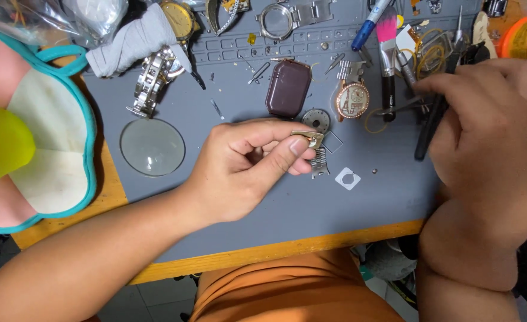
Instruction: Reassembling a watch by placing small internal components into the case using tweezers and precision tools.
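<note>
- Left hand: closed in a pinch. Thumb and forefinger grip a small gold-toned clasp piece with a short run of steel bracelet links hanging from it toward the near edge. The piece sits at the fingertips, just right of the knuckles, over the grey work mat. Long axis of clasp plus links runs roughly far-to-near.
- Far left of the mat: round magnifying lens lying flat; beyond it a steel watch with bracelet under a grey cloth.
- Left edge, off the mat: teal-rimmed bowl-like object with a yellow-green ball against it.
- Centre, just beyond the held clasp: dark maroon rectangular case, a small round toothed disc, and a rose-gold watch head with a patterned dial. None touch the clasp.
- Just right of the links: white square gasket flat on the mat, near but apart.
- Far right-centre: pink-bristled brush and blue pen.
- Right hand: closed around a dark slim tool, pen-style grip, with the tool's lower end pointing near-left. Tool end lies well right of the clasp; the clasp is left of this hand, with the gasket between.
- The left hand alone is at the clasp; the right stands apart.
</note>
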